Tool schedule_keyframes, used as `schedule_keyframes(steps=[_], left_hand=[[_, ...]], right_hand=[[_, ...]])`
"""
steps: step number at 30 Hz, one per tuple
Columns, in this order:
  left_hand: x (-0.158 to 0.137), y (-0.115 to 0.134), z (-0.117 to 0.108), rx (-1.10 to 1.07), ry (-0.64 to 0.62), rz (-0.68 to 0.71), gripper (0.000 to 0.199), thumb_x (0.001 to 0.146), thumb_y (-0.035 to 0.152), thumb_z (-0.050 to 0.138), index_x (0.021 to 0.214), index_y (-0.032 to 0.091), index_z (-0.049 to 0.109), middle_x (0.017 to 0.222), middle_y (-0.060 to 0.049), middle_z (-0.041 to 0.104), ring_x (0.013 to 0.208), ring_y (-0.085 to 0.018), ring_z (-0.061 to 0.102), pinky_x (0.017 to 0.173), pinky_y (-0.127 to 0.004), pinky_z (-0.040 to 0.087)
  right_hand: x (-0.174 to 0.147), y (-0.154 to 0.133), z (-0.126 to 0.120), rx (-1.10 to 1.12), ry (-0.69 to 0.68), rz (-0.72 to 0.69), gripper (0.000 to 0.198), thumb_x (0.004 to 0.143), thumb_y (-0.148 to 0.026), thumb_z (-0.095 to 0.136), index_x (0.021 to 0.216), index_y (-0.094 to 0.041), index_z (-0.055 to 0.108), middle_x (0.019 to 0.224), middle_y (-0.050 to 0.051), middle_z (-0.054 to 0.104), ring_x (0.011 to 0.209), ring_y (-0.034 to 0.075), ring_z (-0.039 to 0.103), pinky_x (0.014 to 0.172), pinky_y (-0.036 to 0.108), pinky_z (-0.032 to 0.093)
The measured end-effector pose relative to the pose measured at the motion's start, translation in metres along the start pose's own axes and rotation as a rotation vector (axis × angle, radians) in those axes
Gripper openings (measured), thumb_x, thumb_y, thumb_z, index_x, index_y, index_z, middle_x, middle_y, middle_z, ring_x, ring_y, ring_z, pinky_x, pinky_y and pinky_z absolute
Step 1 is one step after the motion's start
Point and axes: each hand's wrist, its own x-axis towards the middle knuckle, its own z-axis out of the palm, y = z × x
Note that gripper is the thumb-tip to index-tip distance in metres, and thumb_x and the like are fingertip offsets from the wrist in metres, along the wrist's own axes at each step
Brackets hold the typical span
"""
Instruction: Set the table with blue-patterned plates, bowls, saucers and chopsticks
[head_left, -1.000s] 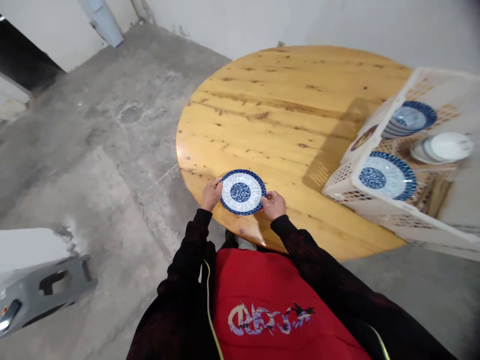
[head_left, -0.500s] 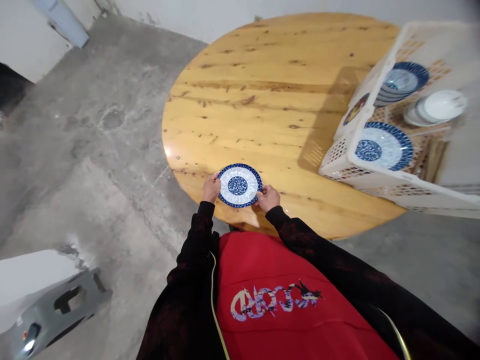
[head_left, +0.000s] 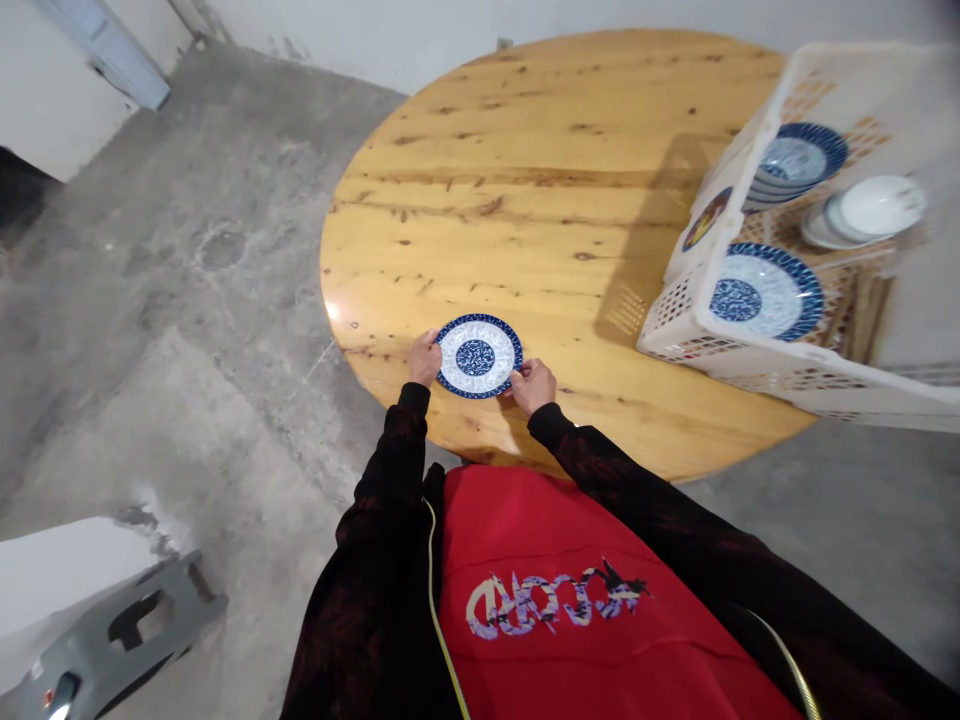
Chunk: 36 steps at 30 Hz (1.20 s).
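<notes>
Plate (head_left: 478, 356) near table (head_left: 525, 180) edge, well left of basket (head_left: 697, 320), pinched at opposite rims by left hand (head_left: 424, 360) and right hand (head_left: 532, 385); risk: uneven release, slide off edge.

Round table (head_left: 525, 180): knotty pine planks, varnished, glossy with a glare spot at the near-left edge. Small plate (head_left: 478, 356): glazed ceramic, smooth, blue-and-white pattern. Crate (head_left: 694, 325): white perforated plastic, matt; plates inside (head_left: 765, 293) same glazed ceramic, white bowls (head_left: 870, 208) smooth and shiny. Floor (head_left: 187, 300): bare concrete, rough, stained, matt. Apron (head_left: 570, 590): red cloth with print. Sleeves (head_left: 397, 450): dark matt fabric.
</notes>
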Motion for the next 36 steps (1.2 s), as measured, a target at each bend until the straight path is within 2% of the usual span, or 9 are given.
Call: schedule_keyframes(steps=[5, 9, 14, 19, 28, 36], left_hand=[[0.015, 0.010, 0.002, -0.041, -0.005, -0.027, 0.046, 0.078, 0.007, 0.046, 0.113, 0.017, 0.074, 0.118, -0.010, 0.074, 0.116, -0.024, 0.064, 0.106, -0.034, 0.046], [0.022, 0.018, 0.001, -0.044, 0.001, -0.019, 0.041, 0.079, 0.008, 0.049, 0.109, 0.016, 0.074, 0.113, -0.010, 0.075, 0.114, -0.024, 0.065, 0.105, -0.034, 0.048], [0.026, 0.023, 0.001, -0.043, 0.003, 0.011, 0.038, 0.080, 0.011, 0.049, 0.109, 0.017, 0.074, 0.105, -0.009, 0.076, 0.106, -0.023, 0.067, 0.098, -0.034, 0.051], [0.026, 0.017, 0.000, -0.052, 0.006, -0.015, 0.039, 0.079, 0.011, 0.048, 0.109, 0.017, 0.073, 0.104, -0.009, 0.076, 0.104, -0.022, 0.067, 0.097, -0.034, 0.051], [0.017, 0.004, -0.002, -0.088, -0.011, -0.045, 0.033, 0.081, 0.014, 0.044, 0.097, 0.016, 0.073, 0.095, -0.007, 0.075, 0.092, -0.020, 0.066, 0.089, -0.031, 0.051], [0.011, 0.007, -0.008, -0.067, -0.009, -0.017, 0.030, 0.081, 0.019, 0.046, 0.096, 0.017, 0.072, 0.091, -0.006, 0.072, 0.088, -0.019, 0.062, 0.086, -0.031, 0.050]], right_hand=[[0.016, -0.004, -0.002, -0.060, 0.027, 0.012, 0.011, 0.085, -0.017, 0.053, 0.095, -0.017, 0.060, 0.070, 0.002, 0.071, 0.060, 0.019, 0.071, 0.068, 0.027, 0.054], [0.021, -0.011, -0.003, -0.081, 0.035, 0.013, 0.012, 0.086, -0.016, 0.054, 0.096, -0.017, 0.060, 0.073, 0.002, 0.071, 0.059, 0.017, 0.070, 0.067, 0.025, 0.053], [0.020, -0.019, -0.004, -0.047, 0.042, 0.010, 0.009, 0.084, -0.013, 0.055, 0.091, -0.017, 0.060, 0.065, -0.001, 0.067, 0.053, 0.016, 0.068, 0.065, 0.024, 0.052], [0.021, -0.017, -0.006, -0.031, 0.029, 0.009, 0.006, 0.085, -0.013, 0.058, 0.089, -0.018, 0.058, 0.066, -0.002, 0.067, 0.053, 0.014, 0.068, 0.062, 0.022, 0.052], [0.021, -0.013, 0.000, -0.004, 0.001, 0.014, 0.011, 0.085, -0.011, 0.059, 0.086, -0.018, 0.052, 0.068, -0.001, 0.066, 0.049, 0.012, 0.067, 0.048, 0.018, 0.048], [0.019, -0.016, -0.003, -0.005, -0.001, -0.003, 0.010, 0.085, -0.010, 0.060, 0.089, -0.017, 0.054, 0.063, -0.002, 0.066, 0.050, 0.013, 0.067, 0.055, 0.020, 0.052]])
